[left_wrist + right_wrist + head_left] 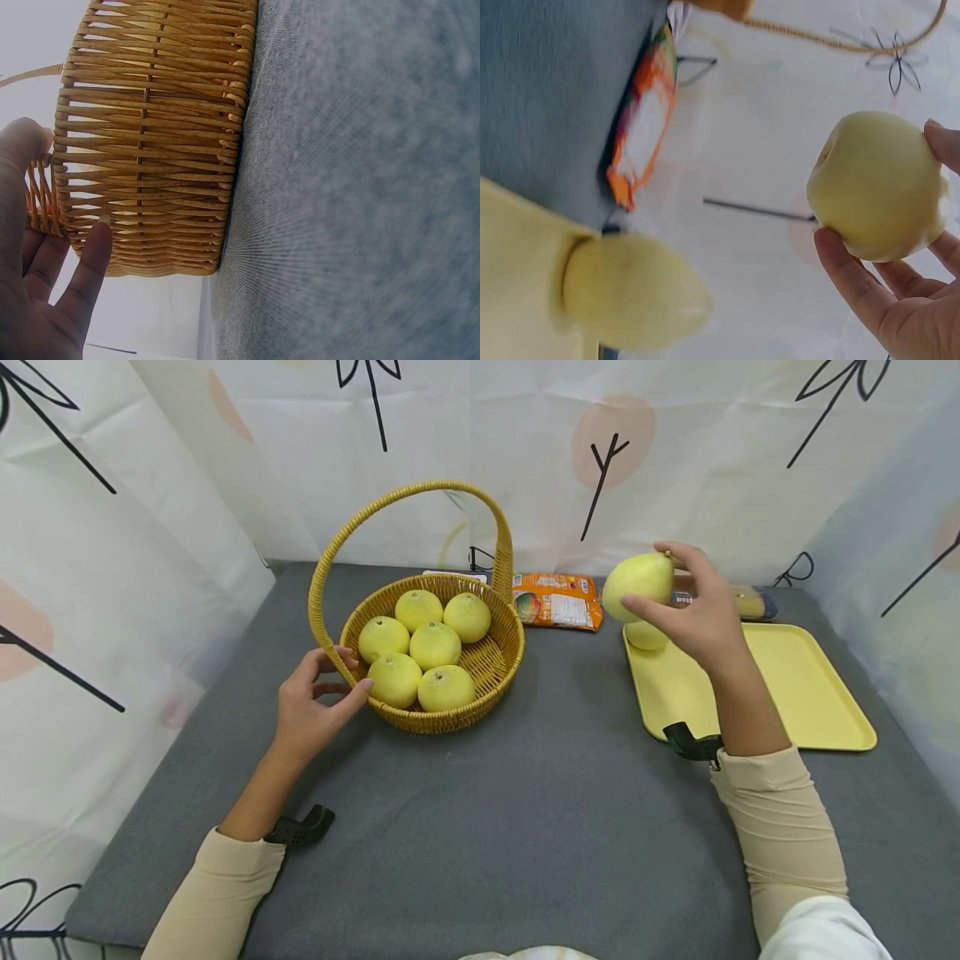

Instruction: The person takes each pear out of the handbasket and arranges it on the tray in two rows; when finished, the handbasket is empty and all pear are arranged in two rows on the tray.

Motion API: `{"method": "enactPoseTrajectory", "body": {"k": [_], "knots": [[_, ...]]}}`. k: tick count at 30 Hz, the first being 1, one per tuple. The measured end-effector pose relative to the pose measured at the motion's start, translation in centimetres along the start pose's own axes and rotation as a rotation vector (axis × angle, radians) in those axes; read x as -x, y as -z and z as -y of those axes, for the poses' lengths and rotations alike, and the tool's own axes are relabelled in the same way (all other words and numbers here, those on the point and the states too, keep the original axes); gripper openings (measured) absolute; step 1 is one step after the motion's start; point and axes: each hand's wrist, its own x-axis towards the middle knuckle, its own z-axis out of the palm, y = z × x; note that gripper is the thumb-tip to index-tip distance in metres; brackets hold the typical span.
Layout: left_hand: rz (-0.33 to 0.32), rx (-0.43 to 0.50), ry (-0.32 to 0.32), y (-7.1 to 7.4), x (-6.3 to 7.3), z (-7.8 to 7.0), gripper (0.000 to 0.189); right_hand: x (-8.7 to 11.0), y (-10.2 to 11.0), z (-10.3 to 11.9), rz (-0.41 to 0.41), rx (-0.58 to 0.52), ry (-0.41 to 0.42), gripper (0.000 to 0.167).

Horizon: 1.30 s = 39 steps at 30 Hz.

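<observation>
Holding a pale-yellow, tapered fruit between curved fingers and thumb, the right hand is raised over the far-left corner of a flat yellow rectangular tray in the head view. A second pale-yellow fruit sits at that corner. The left hand curls its fingers round the handle's foot on a golden woven basket with six pale-yellow round fruits inside. A wide stretch of the grey cloth-covered table separates basket from tray and runs to the near edge; an orange printed packet lies near the far edge.

From the left wrist, the basket's base rests on the table, the fingers bent about its rim and handle.

From the right wrist, the fingers spread just to the held fruit's width, with a gap between it and the fruit on the tray.
</observation>
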Motion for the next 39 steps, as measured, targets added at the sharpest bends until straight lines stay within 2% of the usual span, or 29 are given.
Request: {"method": "enactPoseTrajectory", "body": {"k": [4, 9, 15, 19, 27, 33, 39], "knots": [[0.001, -0.003, 0.001, 0.0, 0.0, 0.0, 0.038, -0.4, 1.8, -1.2, -0.071, -0.005, -0.088, 0.070], [0.000, -0.002, 0.009, 0.0, 0.2, 0.0, 0.038, -1.0, 3.1, -3.0, -0.127, -0.024, -0.171, 0.073], [0.002, -0.001, 0.024, -0.1, 0.3, 0.0, 0.039, -1.2, 4.6, -5.1, -0.175, 0.069, -0.280, 0.076], [0.001, 0.002, 0.023, -0.1, 0.2, 0.0, 0.039, -1.2, 5.4, -6.2, -0.148, 0.144, -0.328, 0.079], [0.004, -0.003, 0.027, 0.0, 0.2, -0.1, 0.039, -1.4, 5.6, -8.7, -0.004, 0.316, -0.368, 0.084], [0.003, 0.001, 0.028, -0.1, 0.1, -0.1, 0.038, -1.4, 5.1, -9.8, 0.070, 0.287, -0.396, 0.084], [0.003, 0.007, 0.012, 0.0, 0.0, -0.1, 0.038, -1.6, 4.6, -10.3, 0.082, 0.264, -0.377, 0.081]]}}
